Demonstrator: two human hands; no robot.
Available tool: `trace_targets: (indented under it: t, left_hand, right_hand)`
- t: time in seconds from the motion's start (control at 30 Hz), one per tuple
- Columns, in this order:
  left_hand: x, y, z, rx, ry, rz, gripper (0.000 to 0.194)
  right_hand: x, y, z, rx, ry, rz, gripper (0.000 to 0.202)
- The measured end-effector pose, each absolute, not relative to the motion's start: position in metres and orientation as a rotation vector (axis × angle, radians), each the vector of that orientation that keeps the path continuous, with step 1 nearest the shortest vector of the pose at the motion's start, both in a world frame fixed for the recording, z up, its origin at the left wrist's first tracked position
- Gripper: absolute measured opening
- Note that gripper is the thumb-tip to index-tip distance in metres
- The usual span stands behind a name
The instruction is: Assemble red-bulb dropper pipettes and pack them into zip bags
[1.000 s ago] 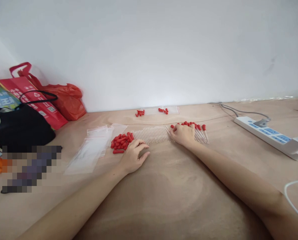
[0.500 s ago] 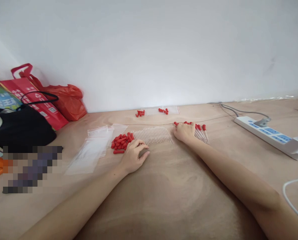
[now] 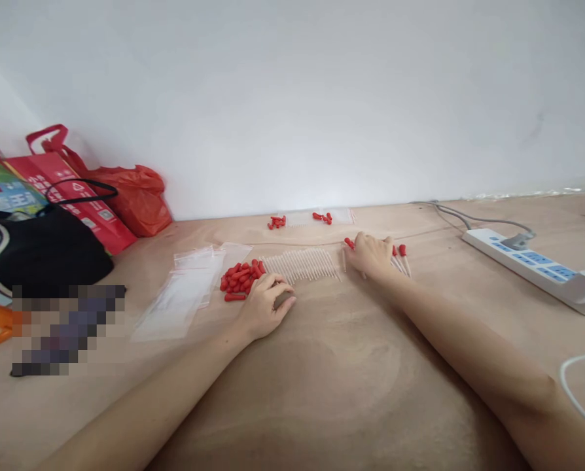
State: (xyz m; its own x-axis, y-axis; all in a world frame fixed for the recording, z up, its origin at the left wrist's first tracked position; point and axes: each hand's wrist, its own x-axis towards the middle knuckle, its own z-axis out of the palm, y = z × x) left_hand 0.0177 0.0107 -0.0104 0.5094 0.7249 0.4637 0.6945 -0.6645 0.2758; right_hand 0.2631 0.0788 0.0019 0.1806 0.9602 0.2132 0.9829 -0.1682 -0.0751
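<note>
My left hand [image 3: 267, 306] rests on the table with its fingers loosely bent and thumb apart, holding nothing visible. Against its far side lies a pile of red rubber dropper bulbs [image 3: 239, 278]. A row of clear thin tubes [image 3: 305, 263] lies side by side between my two hands. Over to the right, my right hand [image 3: 371, 254] is curled down over several droppers with red bulbs [image 3: 403, 250], and its fingertips are hidden. One red bulb [image 3: 349, 243] pokes out at its left side, with a thin tube [image 3: 344, 260] just below.
Clear zip bags [image 3: 182, 294] lie left of the bulbs. Near the wall are a flat clear bag [image 3: 300, 218] and small groups of red bulbs [image 3: 277, 222]. A white power strip [image 3: 528, 261] with cables lies right. Red bags [image 3: 133, 196] and a black bag [image 3: 52, 252] stand left.
My right hand has shifted slightly right along the droppers, uncovering a thin tube at its left and covering more bulbs at its right. My left hand stays in place.
</note>
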Motion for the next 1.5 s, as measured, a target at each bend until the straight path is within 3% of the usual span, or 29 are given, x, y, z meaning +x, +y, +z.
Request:
trace_targets:
  t: [0.47, 0.7, 1.0, 1.13, 1.33, 1.5]
  left_hand:
    - [0.017, 0.01, -0.01, 2.68, 1.273, 0.84, 0.01]
    - [0.017, 0.01, -0.01, 2.689, 1.264, 0.849, 0.01]
    - [0.019, 0.009, -0.009, 2.693, 1.303, 0.826, 0.01]
    - [0.019, 0.009, -0.008, 2.723, 1.528, 0.836, 0.01]
    - [-0.002, 0.027, 0.005, 2.528, 2.214, 0.916, 0.016]
    - [-0.012, 0.038, 0.006, 2.547, 2.23, 0.786, 0.028]
  right_hand:
    - [0.277, 0.081, 0.011, -2.363, -1.915, -0.159, 0.028]
    - [0.288, 0.084, 0.014, -2.399, -1.874, 0.02, 0.031]
    - [0.263, 0.084, 0.005, -2.141, -1.917, -0.07, 0.026]
    - [0.243, 0.09, 0.002, -2.173, -1.943, -0.05, 0.031]
    - [0.233, 0.099, 0.005, -2.293, -1.987, 0.012, 0.029]
    - [0.232, 0.096, 0.002, -2.264, -2.053, -0.003, 0.025]
